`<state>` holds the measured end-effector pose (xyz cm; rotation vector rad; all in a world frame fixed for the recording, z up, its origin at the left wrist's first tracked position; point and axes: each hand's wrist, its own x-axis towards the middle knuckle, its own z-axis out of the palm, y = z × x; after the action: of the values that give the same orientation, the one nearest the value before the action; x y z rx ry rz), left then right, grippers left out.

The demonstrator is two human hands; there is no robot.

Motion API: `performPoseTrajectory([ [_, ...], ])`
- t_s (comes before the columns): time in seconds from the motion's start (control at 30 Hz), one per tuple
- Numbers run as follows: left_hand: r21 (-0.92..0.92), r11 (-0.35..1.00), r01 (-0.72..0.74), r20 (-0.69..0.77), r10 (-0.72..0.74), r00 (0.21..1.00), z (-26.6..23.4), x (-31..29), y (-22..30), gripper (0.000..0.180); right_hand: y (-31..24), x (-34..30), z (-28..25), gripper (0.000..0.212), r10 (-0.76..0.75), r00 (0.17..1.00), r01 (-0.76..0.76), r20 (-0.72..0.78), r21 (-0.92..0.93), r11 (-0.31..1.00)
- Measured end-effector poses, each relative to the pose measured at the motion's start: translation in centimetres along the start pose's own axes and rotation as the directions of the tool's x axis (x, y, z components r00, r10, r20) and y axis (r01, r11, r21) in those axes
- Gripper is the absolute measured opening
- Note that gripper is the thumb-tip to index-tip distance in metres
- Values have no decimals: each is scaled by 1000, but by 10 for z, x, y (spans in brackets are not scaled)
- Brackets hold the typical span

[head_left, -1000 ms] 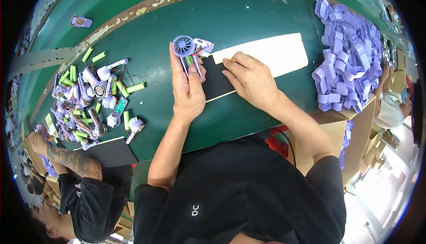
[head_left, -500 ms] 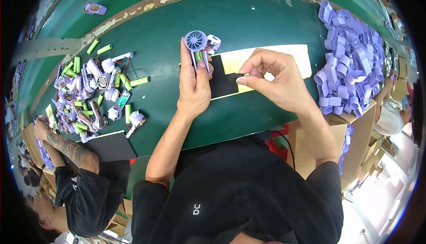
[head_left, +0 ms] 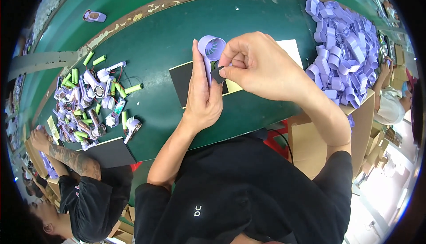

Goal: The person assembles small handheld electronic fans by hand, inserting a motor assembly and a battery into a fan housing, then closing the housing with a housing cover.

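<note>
My left hand (head_left: 203, 99) is wrapped round a lavender handheld fan housing (head_left: 211, 46), its round grille end pointing up and away from me. Close against it, my right hand (head_left: 266, 68) pinches a small black foam pad (head_left: 217, 74) between thumb and forefinger, at the handle's inner side. Both hands partly cover the handle, so whatever sits inside it is mostly hidden. Under my hands lies a black foam sheet (head_left: 179, 83) on pale yellow backing paper (head_left: 290, 51).
On the left, fan parts with green battery cells (head_left: 133, 88) lie heaped beside another black sheet (head_left: 108, 152). A co-worker's tattooed arm (head_left: 73, 157) reaches in there. Lavender housings (head_left: 341, 53) pile up at the right, above a cardboard box (head_left: 315, 144). One fan (head_left: 94, 16) lies beyond the table's rim.
My right hand has moved left from the foam sheet to the fan housing, bringing the small black pad. The housing has turned in my left hand, showing more of its round side.
</note>
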<state>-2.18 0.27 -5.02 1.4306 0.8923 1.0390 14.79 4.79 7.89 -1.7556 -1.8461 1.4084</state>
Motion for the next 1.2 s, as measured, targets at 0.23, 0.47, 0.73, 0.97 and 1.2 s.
performPoseTrajectory([
  [0.23,9,1000,14,37,-14,999,3,-2,-3,86,7,0,-3,12,-30,1000,30,-3,16,999],
  [0.47,-78,996,31,102,-23,995,4,1,-3,81,10,9,-14,17,55,994,-61,93,66,996],
  [0.73,-220,955,199,193,-157,969,2,3,12,85,11,2,-4,9,-46,999,46,17,-22,999],
  [0.97,-86,990,114,205,-95,974,5,2,-1,81,26,-2,16,7,-129,982,132,-135,12,991],
  [1.2,134,991,-10,124,-7,992,9,-3,-7,71,28,-4,28,7,-78,975,86,-207,28,996],
])
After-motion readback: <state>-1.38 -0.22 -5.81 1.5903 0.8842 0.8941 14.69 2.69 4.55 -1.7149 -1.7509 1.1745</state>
